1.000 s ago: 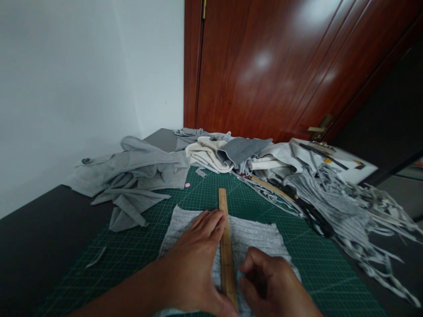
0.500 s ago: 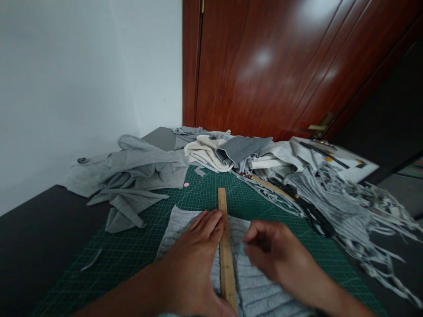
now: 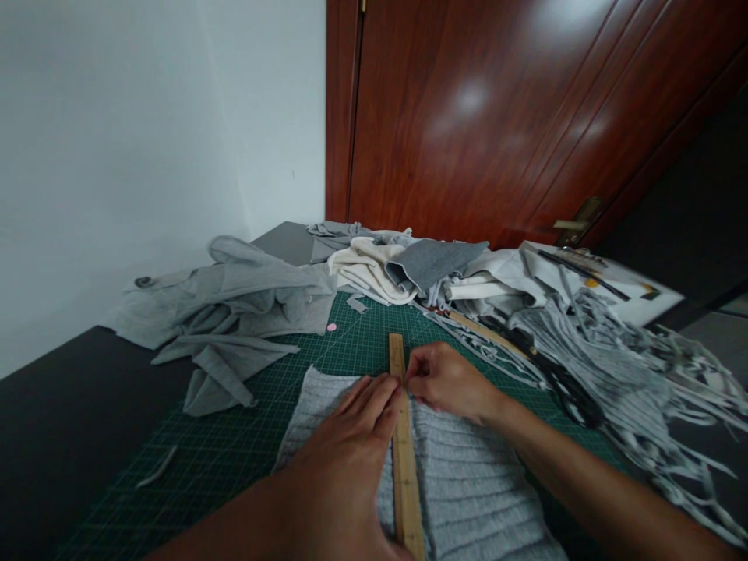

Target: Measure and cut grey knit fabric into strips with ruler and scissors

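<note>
A wooden ruler (image 3: pixel 407 467) lies lengthwise over a grey ribbed knit fabric (image 3: pixel 473 483) on a green cutting mat (image 3: pixel 245 460). My left hand (image 3: pixel 356 436) presses flat on the fabric, fingertips against the ruler's left edge and thumb near its lower end. At the fabric's far edge, my right hand (image 3: pixel 447 382) is closed in a pinch beside the ruler's right edge. What it pinches is mostly hidden now; a small light-blue piece, like tailor's chalk, showed in its fingers half a second ago.
Grey cloth (image 3: pixel 257 300) is heaped at the left. Cream cloth (image 3: pixel 374 269) and folded grey pieces lie at the back. Black-handled scissors (image 3: pixel 566 389), another wooden ruler (image 3: pixel 488 331) and tangled grey strips (image 3: pixel 672 389) lie right. A pink disc (image 3: pixel 332 327) rests on the mat.
My right hand has moved away from me and left, from over the fabric's right half to the far edge beside the ruler. My left hand and the ruler stay nearly in place.
</note>
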Action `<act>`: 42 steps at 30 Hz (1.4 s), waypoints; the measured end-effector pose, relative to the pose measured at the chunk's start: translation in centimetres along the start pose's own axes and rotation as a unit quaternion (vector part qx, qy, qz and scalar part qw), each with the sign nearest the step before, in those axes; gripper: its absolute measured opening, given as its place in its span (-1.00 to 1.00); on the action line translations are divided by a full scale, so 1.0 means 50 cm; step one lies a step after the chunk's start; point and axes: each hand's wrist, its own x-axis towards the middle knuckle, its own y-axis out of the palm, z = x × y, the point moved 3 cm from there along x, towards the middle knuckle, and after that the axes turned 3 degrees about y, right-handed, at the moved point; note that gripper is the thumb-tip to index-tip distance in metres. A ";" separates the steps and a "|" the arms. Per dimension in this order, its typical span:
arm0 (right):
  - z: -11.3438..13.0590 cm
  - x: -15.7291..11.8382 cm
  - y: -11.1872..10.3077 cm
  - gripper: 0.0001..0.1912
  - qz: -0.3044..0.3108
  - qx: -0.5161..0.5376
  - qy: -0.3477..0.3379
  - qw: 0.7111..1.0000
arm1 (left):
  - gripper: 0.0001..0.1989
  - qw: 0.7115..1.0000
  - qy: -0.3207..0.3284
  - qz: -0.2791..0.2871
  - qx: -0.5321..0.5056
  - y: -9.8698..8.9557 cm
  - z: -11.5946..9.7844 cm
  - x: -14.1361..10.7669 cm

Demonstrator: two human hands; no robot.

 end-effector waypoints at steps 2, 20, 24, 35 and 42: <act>0.001 0.018 -0.005 -0.83 -0.012 -0.014 0.005 1.000 | 0.34 1.000 0.007 -0.007 0.004 -0.001 -0.001 -0.001; 0.009 0.018 -0.021 -0.83 -0.101 -0.064 -0.026 0.992 | 0.34 1.000 0.001 -0.001 -0.009 -0.009 -0.009 0.003; 0.014 -0.027 -0.011 -0.88 -0.106 -0.037 -0.044 0.993 | 0.32 1.000 0.019 0.000 -0.012 -0.008 -0.005 0.005; -0.077 -0.244 0.123 -0.64 -0.045 0.332 0.055 0.941 | 0.44 1.000 0.005 0.017 -0.009 -0.015 -0.015 0.001; -0.109 -0.240 0.094 -0.69 -0.065 0.279 0.067 0.956 | 0.50 0.999 -0.001 0.041 0.019 -0.017 -0.024 0.002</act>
